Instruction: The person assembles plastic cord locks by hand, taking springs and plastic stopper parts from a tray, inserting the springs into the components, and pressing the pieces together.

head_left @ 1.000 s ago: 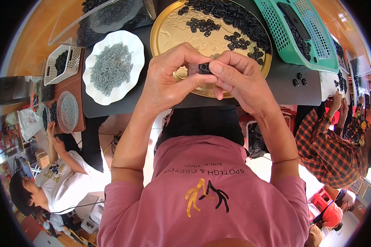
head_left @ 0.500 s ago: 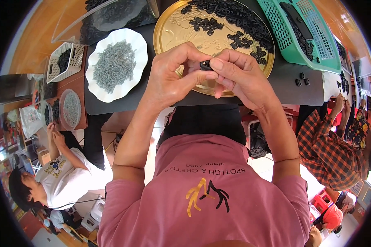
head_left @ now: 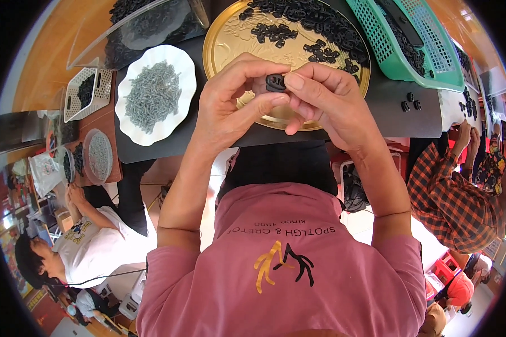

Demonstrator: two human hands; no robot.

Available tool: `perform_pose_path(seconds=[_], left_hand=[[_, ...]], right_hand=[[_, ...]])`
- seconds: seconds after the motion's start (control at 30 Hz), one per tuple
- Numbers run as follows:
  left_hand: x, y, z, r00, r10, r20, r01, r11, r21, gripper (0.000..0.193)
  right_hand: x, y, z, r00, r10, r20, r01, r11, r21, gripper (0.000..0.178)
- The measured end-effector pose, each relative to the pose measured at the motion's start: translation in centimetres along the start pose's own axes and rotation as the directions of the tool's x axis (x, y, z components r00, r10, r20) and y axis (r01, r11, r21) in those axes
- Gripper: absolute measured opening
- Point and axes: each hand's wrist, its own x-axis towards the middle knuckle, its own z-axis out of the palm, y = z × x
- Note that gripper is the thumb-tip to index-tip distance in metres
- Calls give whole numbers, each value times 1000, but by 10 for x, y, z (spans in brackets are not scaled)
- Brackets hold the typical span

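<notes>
Black plastic piece (head_left: pixel 275 82) sits pinched between your left hand (head_left: pixel 233 106) and right hand (head_left: pixel 326 101), above the gold tray (head_left: pixel 225 33); probably light and stiff, so grip its edges.

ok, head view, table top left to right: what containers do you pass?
Small white slotted basket → white scalloped plate of grey pieces → gold round tray of black parts → green mesh basket.

The person is wearing a pink short-sleeved shirt (head_left: pixel 287 269) bearing a yellow-and-black branching emblem and a line of dark print; both forearms are showing bare below the sleeves.
</notes>
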Motion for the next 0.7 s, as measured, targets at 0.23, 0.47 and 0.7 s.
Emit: perform_pose_path(seconds=[0.23,0.47,0.7], left_hand=[[3,-2,2,999,50,12,-51,994,98,42],[1,-4,9,999,39,2,-39,994,102,43],[1,-4,11,998,63,-4,-62,991,115,45]], right_hand=[[-6,-1,1,997,-64,-47,59,994,-95,21],[-14,-3,1,992,-109,-66,93,973,-211,21],[-17,-6,4,982,-163,-96,128,946,-297,19]])
